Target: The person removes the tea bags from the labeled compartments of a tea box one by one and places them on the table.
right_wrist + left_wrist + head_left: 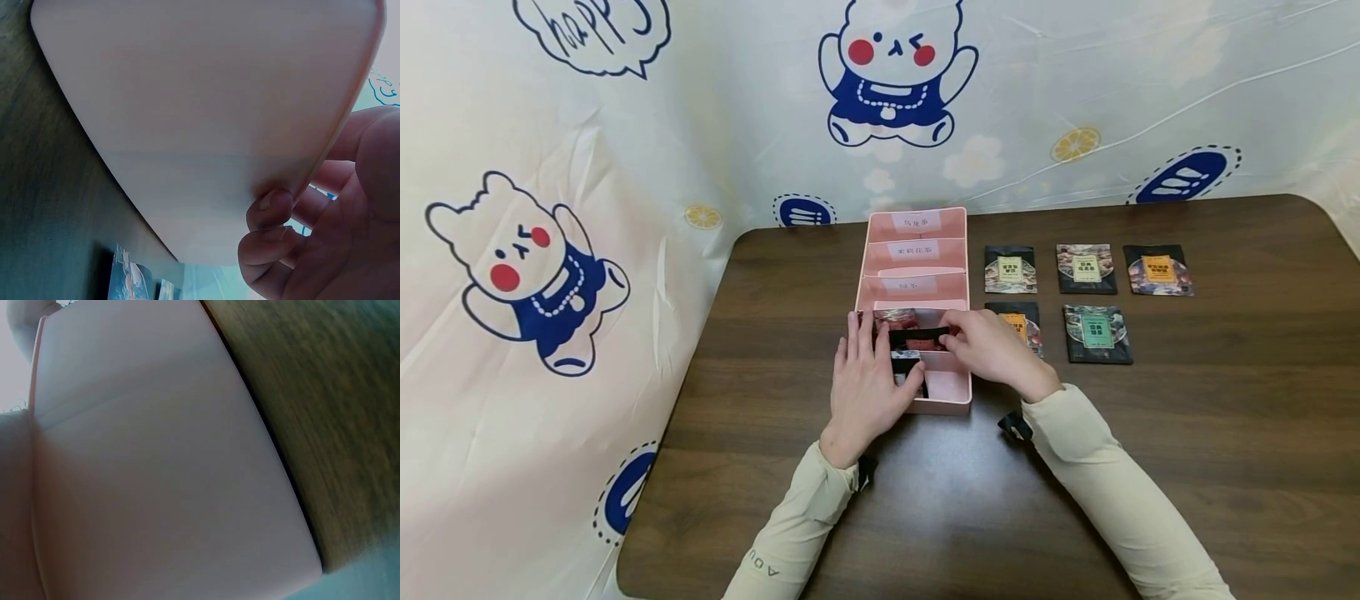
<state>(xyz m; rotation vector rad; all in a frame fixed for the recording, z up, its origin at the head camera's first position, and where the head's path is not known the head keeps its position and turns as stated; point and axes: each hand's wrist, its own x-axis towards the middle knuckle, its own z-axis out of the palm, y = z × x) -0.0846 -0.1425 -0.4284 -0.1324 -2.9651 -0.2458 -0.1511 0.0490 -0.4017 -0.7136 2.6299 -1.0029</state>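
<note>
A pink divided box (943,407) with labelled compartments stands on the table. In the head view my right hand (996,346) reaches over its right rim, thumb and fingers pinching the end of a black tea sachet (917,335) in a compartment near the front. My left hand (868,379) lies across the left rim with fingers extended, fingertips by the sachet's other end. Under the left thumb, another sachet (906,363) sits in the front compartment, partly covered. The right wrist view shows curled fingers (269,209) against the box's outer wall; the sachet is hidden there.
Right of the box, several tea sachets lie flat in two rows, among them a green-labelled one (1097,334) and an orange-labelled one (1159,270). My right hand partly covers a near sachet (1032,321). A patterned cloth (760,108) hangs behind the brown table (1225,450).
</note>
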